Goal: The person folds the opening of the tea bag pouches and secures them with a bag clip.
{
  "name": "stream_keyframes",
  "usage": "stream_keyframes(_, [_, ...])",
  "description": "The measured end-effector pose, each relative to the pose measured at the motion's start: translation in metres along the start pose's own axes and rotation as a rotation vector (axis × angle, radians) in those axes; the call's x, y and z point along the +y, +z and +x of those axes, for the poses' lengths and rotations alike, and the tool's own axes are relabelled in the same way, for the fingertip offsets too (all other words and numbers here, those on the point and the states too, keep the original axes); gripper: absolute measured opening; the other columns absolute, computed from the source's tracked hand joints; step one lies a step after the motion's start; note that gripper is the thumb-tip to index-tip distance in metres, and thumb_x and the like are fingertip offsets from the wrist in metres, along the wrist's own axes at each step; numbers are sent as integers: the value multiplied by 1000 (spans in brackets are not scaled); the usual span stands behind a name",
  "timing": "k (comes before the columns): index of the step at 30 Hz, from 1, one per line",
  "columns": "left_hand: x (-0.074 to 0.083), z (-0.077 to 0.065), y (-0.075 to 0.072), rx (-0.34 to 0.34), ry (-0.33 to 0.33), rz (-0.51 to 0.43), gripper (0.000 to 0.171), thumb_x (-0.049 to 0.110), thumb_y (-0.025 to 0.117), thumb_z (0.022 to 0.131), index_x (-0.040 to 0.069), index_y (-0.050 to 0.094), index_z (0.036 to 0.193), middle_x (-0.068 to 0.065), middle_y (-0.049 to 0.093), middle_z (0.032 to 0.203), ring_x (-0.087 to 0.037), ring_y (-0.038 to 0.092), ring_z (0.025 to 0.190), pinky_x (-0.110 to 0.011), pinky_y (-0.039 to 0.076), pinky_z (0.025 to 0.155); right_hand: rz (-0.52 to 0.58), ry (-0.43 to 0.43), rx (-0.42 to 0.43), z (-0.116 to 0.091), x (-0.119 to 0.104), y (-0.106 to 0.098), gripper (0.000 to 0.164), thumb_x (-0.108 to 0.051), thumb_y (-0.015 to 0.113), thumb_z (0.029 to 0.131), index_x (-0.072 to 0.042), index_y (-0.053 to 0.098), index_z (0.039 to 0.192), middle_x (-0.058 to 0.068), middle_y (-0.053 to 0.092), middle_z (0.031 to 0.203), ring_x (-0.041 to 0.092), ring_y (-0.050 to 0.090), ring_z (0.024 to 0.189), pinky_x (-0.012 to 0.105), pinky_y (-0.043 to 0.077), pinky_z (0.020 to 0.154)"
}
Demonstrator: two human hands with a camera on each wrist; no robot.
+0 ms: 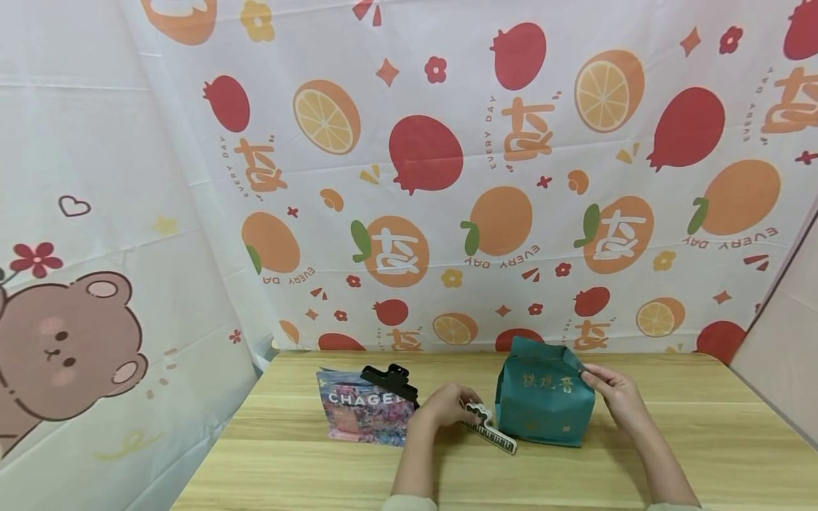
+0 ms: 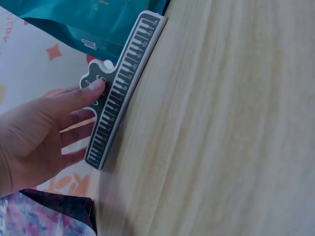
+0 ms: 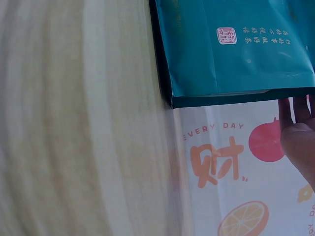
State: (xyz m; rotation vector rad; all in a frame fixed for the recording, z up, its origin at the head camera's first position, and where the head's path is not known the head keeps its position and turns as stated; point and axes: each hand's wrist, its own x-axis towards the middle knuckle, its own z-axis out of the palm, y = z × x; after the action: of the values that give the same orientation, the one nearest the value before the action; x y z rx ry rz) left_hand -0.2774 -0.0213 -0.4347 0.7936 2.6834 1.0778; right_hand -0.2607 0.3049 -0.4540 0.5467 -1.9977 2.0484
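Observation:
A teal bag with gold characters stands upright on the table, its top folded. My right hand pinches the bag's upper right edge; in the right wrist view only part of that hand shows beside the bag. My left hand holds a long clip with a piano-key pattern, just left of the bag. In the left wrist view the thumb lies on the clip's dark handle, fingers behind it, and the clip's long edge is near the tabletop.
A colourful pouch lettered CHAGEE stands left of my left hand, with a black clip on its top edge. The wooden table reaches back to a fruit-print cloth. A bear-print cloth hangs at the left.

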Motion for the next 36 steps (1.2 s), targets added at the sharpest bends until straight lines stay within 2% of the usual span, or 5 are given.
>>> stream_keyframes(2, [0,-1,-1,-5,6,1,22,9,78,72,7,70,93,-1,60,82,-13,54,78,-26,43,68,37,-25,-21,1,4,-2,22,-19,57,92,-15,68,111,-4,64,106,3,54,101,15,37,82])
stream_keyframes(4, [0,-1,-1,-1,6,-10,21,8,78,72,7,70,92,0,59,80,-11,53,75,-26,43,67,-17,21,13,-2,-10,6,20,-25,58,91,-19,69,107,-9,64,103,1,54,99,14,38,81])
stream_keyframes(13, [-1,-6,-1,-25,7,-50,20,3,76,73,4,69,91,1,59,77,-7,50,69,-24,42,64,11,44,37,-10,-30,20,26,-3,49,94,-17,71,101,-11,65,97,1,55,94,13,40,79])
stream_keyframes(23, [2,-10,-6,-93,23,-91,20,-4,73,73,6,70,91,3,63,79,-7,53,69,-23,43,64,6,13,38,-15,-29,21,25,-5,51,94,-18,70,102,-10,65,98,1,56,94,13,40,79])
stream_keyframes(36, [16,-13,-14,-84,22,-109,18,-9,73,71,1,69,86,-1,63,76,-6,51,65,-21,44,62,3,39,58,-13,-30,20,24,-6,52,94,-19,71,100,-12,65,97,0,55,94,13,40,79])
